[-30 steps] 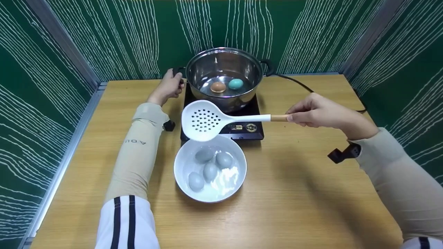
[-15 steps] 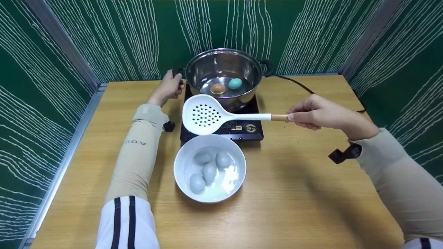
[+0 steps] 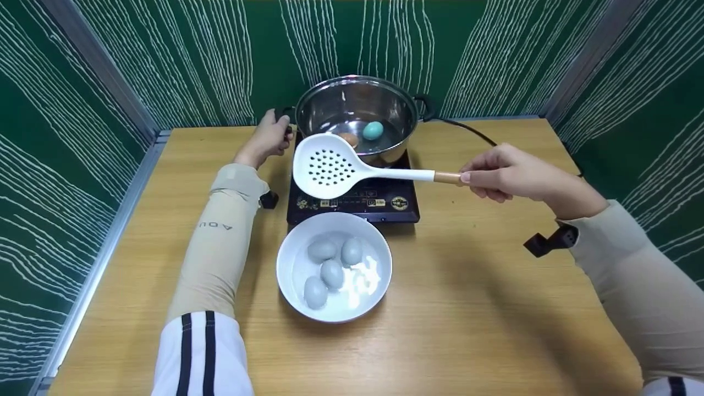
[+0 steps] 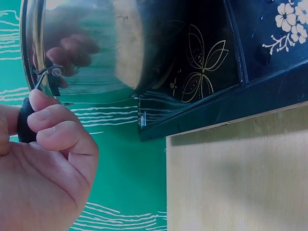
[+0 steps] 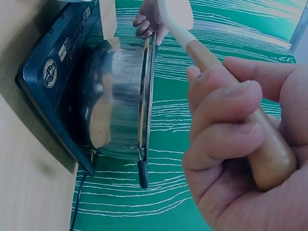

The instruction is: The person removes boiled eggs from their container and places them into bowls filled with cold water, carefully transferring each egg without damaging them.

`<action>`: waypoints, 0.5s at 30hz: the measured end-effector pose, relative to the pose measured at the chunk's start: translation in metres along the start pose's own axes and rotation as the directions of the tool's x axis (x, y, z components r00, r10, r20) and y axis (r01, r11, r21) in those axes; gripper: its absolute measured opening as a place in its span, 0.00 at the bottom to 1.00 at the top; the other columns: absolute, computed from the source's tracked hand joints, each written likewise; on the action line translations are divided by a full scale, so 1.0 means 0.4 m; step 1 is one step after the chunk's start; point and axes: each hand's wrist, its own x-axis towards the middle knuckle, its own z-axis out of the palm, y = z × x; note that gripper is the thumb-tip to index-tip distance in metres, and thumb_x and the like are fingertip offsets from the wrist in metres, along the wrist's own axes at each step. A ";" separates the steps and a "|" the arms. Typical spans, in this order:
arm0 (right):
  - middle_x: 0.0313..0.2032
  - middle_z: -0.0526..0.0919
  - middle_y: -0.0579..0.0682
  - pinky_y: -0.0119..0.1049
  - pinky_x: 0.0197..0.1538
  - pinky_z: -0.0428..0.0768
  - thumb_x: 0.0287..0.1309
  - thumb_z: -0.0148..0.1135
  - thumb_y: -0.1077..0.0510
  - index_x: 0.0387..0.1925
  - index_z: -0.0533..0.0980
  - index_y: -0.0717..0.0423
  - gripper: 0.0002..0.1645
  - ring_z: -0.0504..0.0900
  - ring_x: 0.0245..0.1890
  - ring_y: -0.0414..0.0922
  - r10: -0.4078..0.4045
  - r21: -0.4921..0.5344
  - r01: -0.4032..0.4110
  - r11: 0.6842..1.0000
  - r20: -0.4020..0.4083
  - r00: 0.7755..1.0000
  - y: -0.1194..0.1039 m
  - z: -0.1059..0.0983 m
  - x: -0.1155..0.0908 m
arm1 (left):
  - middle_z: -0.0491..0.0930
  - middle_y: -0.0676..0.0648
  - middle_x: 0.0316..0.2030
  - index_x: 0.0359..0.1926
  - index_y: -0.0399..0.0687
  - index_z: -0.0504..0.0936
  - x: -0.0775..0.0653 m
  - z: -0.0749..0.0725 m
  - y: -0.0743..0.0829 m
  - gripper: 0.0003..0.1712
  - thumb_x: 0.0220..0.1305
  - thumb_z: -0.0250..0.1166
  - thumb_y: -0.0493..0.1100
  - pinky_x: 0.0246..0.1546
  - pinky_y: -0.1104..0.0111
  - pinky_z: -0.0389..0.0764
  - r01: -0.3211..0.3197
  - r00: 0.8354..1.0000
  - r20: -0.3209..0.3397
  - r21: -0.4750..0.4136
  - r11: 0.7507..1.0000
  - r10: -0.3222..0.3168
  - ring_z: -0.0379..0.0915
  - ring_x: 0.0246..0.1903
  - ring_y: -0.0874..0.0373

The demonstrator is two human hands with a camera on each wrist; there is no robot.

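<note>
My left hand [image 3: 268, 139] grips the black side handle [image 4: 27, 120] of a steel pot [image 3: 385, 104]. In the pot lie a turquoise egg [image 3: 373, 130] and a brown egg [image 3: 350, 139], the latter partly covered by the skimmer. My right hand [image 3: 514, 173] holds a white skimmer [image 3: 328, 166] by its wooden handle [image 5: 272, 154], fingers curled round it in the right wrist view. The perforated head hangs bare over the pot's near rim and the cooker. Below it, a white bowl [image 3: 291, 242] holds several pale eggs [image 3: 331, 274] in what looks like water.
The pot stands on a black induction cooker [image 3: 357, 204] at the back of the wooden table [image 3: 467, 308]. A black cord [image 3: 467, 129] runs off to the right. Green walls [image 3: 495, 66] with white lines close in the back and sides.
The skimmer head has moved up and away from above the bowl's far rim, towards the pot, and now covers part of the brown egg. The left hand has stayed on the pot handle.
</note>
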 end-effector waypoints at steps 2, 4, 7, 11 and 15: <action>0.24 0.76 0.52 0.33 0.17 0.68 0.69 0.57 0.47 0.47 0.78 0.61 0.21 0.69 0.15 0.44 0.007 0.003 -0.007 1.000 -0.005 1.000 -0.003 -0.001 -0.001 | 0.68 0.46 0.35 0.77 0.53 0.31 0.002 0.000 -0.002 0.36 0.79 0.38 0.53 0.24 0.71 0.62 -0.013 1.000 0.001 -0.003 1.000 0.013 0.58 0.22 0.61; 0.24 0.76 0.52 0.33 0.17 0.67 0.69 0.57 0.47 0.47 0.78 0.61 0.21 0.69 0.14 0.44 0.010 0.002 -0.010 1.000 -0.012 1.000 -0.006 -0.003 -0.002 | 0.68 0.46 0.35 0.76 0.53 0.35 0.002 0.000 -0.002 0.34 0.79 0.38 0.53 0.23 0.71 0.62 -0.018 1.000 0.003 -0.008 1.000 0.018 0.58 0.21 0.61; 0.25 0.76 0.52 0.32 0.17 0.66 0.69 0.57 0.46 0.46 0.78 0.61 0.21 0.68 0.14 0.43 0.022 0.001 -0.022 1.000 -0.025 0.999 -0.011 -0.007 -0.003 | 0.67 0.46 0.34 0.74 0.51 0.40 -0.007 0.001 0.008 0.30 0.79 0.37 0.51 0.23 0.70 0.62 -0.015 1.000 0.014 -0.021 1.000 0.016 0.58 0.21 0.60; 0.25 0.77 0.52 0.31 0.16 0.64 0.68 0.57 0.44 0.46 0.79 0.60 0.22 0.66 0.13 0.43 0.037 -0.001 -0.037 0.999 -0.043 0.998 -0.016 -0.012 -0.002 | 0.67 0.46 0.34 0.76 0.50 0.36 -0.025 0.004 0.023 0.32 0.79 0.37 0.50 0.25 0.70 0.62 -0.002 1.000 0.026 -0.015 1.000 0.002 0.58 0.23 0.59; 0.26 0.78 0.52 0.32 0.16 0.63 0.68 0.57 0.43 0.46 0.79 0.60 0.23 0.65 0.13 0.43 0.049 0.007 -0.049 0.999 -0.053 0.997 -0.020 -0.017 -0.001 | 0.67 0.46 0.33 0.76 0.50 0.33 -0.031 0.004 0.028 0.34 0.79 0.37 0.49 0.24 0.69 0.62 -0.001 1.000 0.030 -0.027 1.000 0.002 0.58 0.22 0.59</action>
